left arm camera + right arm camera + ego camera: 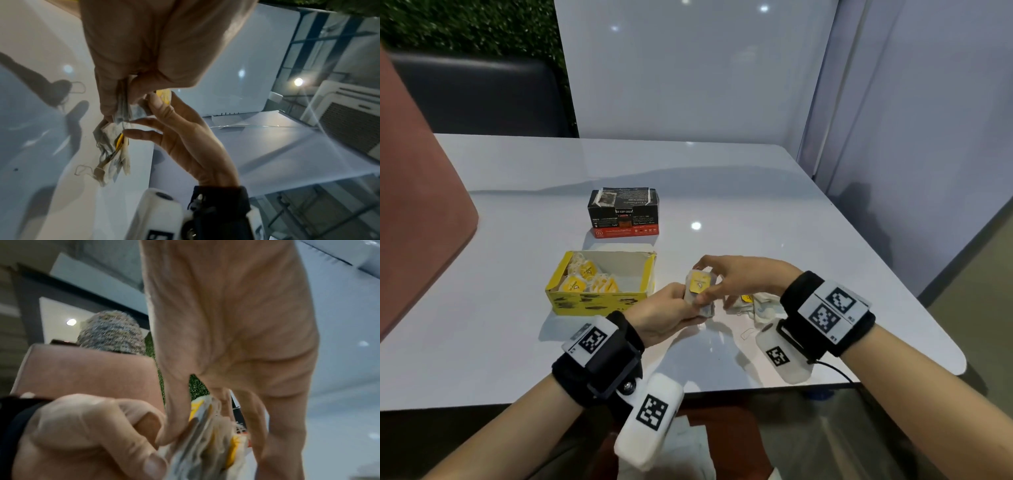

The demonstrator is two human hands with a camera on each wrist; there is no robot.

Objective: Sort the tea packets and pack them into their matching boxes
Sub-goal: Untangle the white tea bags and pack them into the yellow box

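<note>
My left hand (681,308) grips a small stack of tea packets (700,289) with yellow tags, held upright just right of the yellow box (571,301). My right hand (705,274) pinches the same stack from above and from the right. The yellow box is open, with several yellow-tag packets (585,281) lying inside. Behind it stands the black and red box (623,214), its top flaps open. In the left wrist view the left hand (115,104) holds the stack (125,112), and the right hand's fingers (144,123) touch it. The right wrist view shows the stack (205,431) between both hands.
A loose heap of several more tea packets (755,305) (113,154) lies on the white table (791,219) under my right hand. A pink chair back (414,212) rises at the table's left edge. White walls close off the far and right sides.
</note>
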